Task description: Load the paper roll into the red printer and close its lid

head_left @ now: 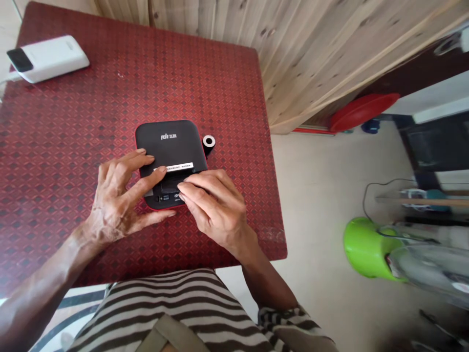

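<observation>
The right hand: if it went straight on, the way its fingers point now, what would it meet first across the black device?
Probably the left hand, at its index finger, which lies over the black device ahead of the right hand. Exact heights are unclear.

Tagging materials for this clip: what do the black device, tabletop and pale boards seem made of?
Black device: probably plastic, smooth and matte, with rounded corners. Tabletop: perhaps laminate or vinyl, slightly glossy, its red pattern looking printed. Pale boards: most likely wood, by the grain and dark knots; finish hard to tell.
</observation>
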A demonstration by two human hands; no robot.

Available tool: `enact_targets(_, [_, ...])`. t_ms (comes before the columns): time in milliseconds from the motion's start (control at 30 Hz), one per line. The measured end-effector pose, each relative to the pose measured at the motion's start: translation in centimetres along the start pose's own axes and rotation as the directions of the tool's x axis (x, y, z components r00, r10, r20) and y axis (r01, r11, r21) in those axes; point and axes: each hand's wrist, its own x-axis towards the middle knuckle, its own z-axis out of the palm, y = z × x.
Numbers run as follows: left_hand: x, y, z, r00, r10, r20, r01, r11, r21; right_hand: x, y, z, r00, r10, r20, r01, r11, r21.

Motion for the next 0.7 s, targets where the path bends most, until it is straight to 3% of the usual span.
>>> enact_targets(133, [0.3, 0.0, 0.0, 0.999, 0.039, -0.016, -0.038, 0.999, 0.038, 1.1, -0.6, -1.1, 0.996, 0.050, -0.074, -0.039, 0.989, 0.141])
enact_targets(300, [0.5, -0.2, -0.1, 0.999, 0.052, -0.011, -0.052, 0.998, 0.042, 1.2, -2.9, -1.2, 0.997, 0.079, -0.022, -0.062, 0.903, 0.426])
enact_targets(400, [0.3, 0.0, 0.0, 0.999, 0.038, 0.009, -0.038, 0.999, 0.034, 0.7, -4.1, -0.8, 0.998, 0.053, -0.018, -0.039, 0.879, 0.476])
enact_targets(500, [-0.7, 0.8, 0.3, 0.999, 0.023, -0.029, -0.021, 0.999, 0.041, -0.3, -4.2, -0.8, 0.988, 0.129, -0.090, -0.077, 0.893, 0.443])
enact_targets(600, [-2.5, 1.7, 0.6, 0.992, -0.034, -0.119, 0.042, 0.997, 0.071, -2.1, -3.1, -0.5, 0.938, 0.281, -0.203, -0.205, 0.923, 0.326])
enact_targets(700, [-4.1, 2.3, 0.9, 0.979, -0.056, -0.197, 0.080, 0.990, 0.115, -4.5, -1.6, 0.8, 0.843, 0.416, -0.340, -0.359, 0.907, 0.220])
